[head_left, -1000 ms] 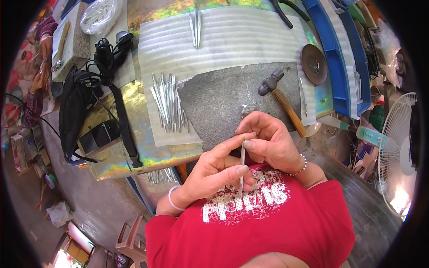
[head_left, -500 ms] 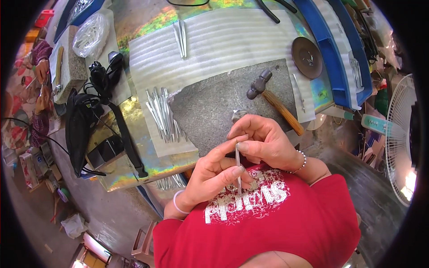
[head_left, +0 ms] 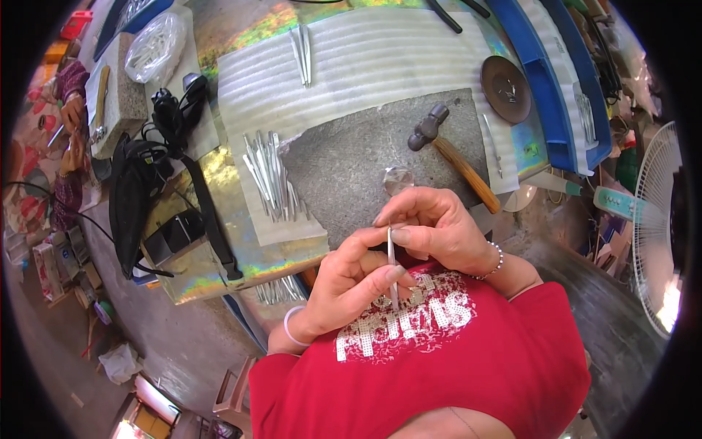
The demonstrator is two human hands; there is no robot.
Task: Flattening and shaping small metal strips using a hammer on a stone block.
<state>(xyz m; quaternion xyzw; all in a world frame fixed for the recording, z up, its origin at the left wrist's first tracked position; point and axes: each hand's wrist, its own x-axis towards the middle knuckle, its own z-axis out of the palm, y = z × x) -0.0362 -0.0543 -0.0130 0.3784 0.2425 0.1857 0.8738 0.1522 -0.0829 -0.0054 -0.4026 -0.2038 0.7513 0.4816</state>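
Close to my chest, my left hand (head_left: 356, 284) pinches a slim, tapered pair of silver tweezers (head_left: 391, 256) between thumb and fingers. The fingertips of my right hand (head_left: 430, 227) are closed on their upper end, so the tweezers stand roughly upright between both hands. Just beyond my right hand, a small clear, shiny lump (head_left: 399, 180) lies on a grey stone slab (head_left: 344, 161). A hammer (head_left: 457, 161) with a wooden handle rests on the slab's right side. To the slab's left is a pile of similar silver tweezers (head_left: 270, 179).
A few more tweezers (head_left: 301, 55) lie on the white foam sheet (head_left: 365, 51). A brown dish (head_left: 506, 89) holds small bits, beside a blue tray (head_left: 537, 80). Black straps and a pouch (head_left: 135, 205) sit left. A white fan (head_left: 658, 227) stands right. Another person's hands (head_left: 72, 132) work at far left.
Both hands keep their pinch on the tweezers, which have barely shifted. The view has moved slightly, and more of the clear lump shows beyond my right hand.
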